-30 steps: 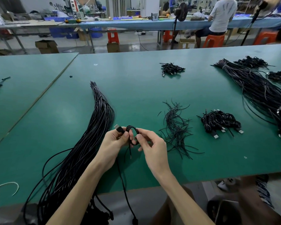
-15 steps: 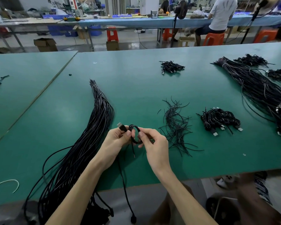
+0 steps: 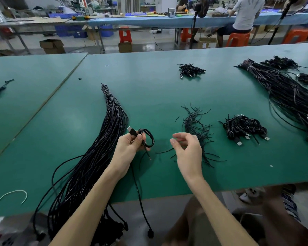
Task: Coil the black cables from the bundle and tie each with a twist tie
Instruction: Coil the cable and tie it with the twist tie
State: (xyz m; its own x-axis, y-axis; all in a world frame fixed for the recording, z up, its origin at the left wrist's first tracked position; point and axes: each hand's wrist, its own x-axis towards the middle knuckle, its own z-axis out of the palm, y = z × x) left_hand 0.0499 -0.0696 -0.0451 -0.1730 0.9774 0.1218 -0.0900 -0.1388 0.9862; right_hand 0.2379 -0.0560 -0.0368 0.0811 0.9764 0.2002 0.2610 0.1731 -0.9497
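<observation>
Green counter point(image 3: 149, 89) in a workshop hall, further benches and orange stools behind. Left hand point(image 3: 130, 148) gripping a small coiled cable point(image 3: 150, 137), thumb pressed across the loop's crossing, USB plug point(image 3: 131, 130) protruding just above those fingers, short free end hanging below. Coil held clear of the counter, with no tie seen round it. Right hand point(image 3: 187, 150) apart from the coil, fingers loosely curled, thumb and forefinger slightly parted, nothing visible between them. Loose twist ties point(image 3: 196, 125) heaped just beyond the right fingers, one stray tie point(image 3: 164, 151) lying between the two hands. Uncoiled bundle point(image 3: 103, 139) immediately left of the left fingers; finished coils point(image 3: 244, 126) well right of the right fingers. Judged step: coiling done, tying not yet begun. Next move likely calling for a single tie pinched from the heap without dragging neighbours, then wrapped round the crossing under the left thumb, with firm grip needed against springing open.
</observation>
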